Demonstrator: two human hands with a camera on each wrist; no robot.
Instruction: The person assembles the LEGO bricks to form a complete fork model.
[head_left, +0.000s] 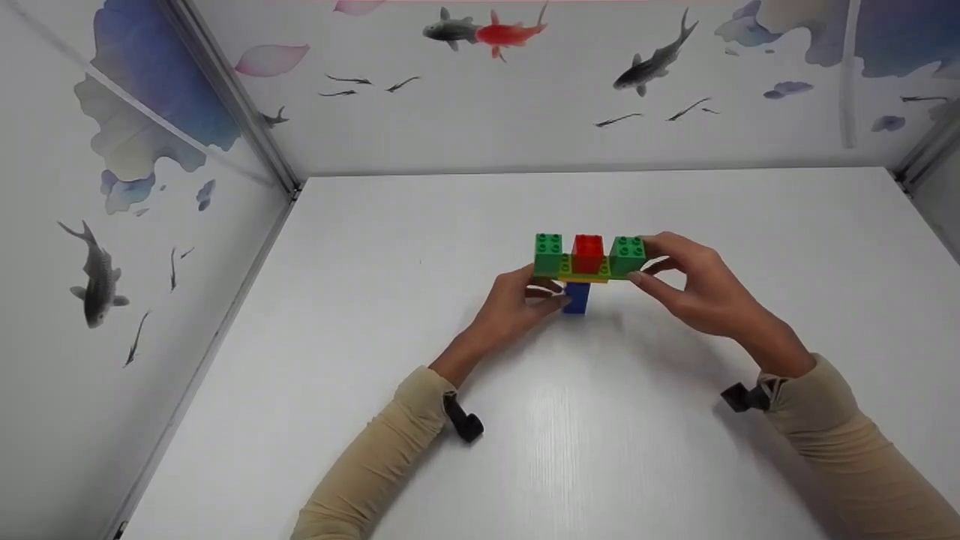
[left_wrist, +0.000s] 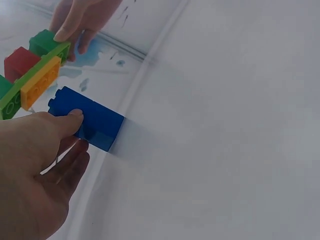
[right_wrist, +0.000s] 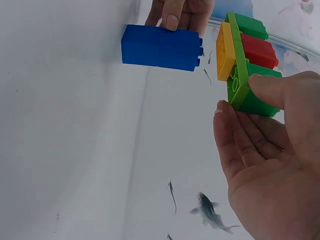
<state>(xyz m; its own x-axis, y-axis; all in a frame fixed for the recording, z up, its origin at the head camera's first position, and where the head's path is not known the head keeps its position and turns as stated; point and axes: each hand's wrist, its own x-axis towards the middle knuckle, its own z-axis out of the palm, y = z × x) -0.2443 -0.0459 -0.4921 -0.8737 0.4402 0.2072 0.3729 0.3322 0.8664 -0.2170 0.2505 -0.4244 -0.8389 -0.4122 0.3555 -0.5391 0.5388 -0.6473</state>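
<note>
Two blue bricks (right_wrist: 160,47), stacked into a column, stand on the white table. My left hand (head_left: 514,304) pinches this column, its thumb (left_wrist: 75,117) lying on one blue face. Above it, my right hand (head_left: 697,289) grips one end of a light green plate (right_wrist: 239,57). That plate carries a red brick (head_left: 588,253) between two green bricks (head_left: 548,253), and a yellow brick (left_wrist: 41,82) is fixed to its underside. Both wrist views show a gap between the yellow brick and the blue studs. The right fingers (right_wrist: 240,135) reach under the plate's end.
The white table (head_left: 420,247) spreads around both hands. Behind it rises a white panel (head_left: 525,120) painted with fish, and another panel (head_left: 45,360) borders the left side. A small black device (head_left: 465,426) is strapped at each sleeve cuff.
</note>
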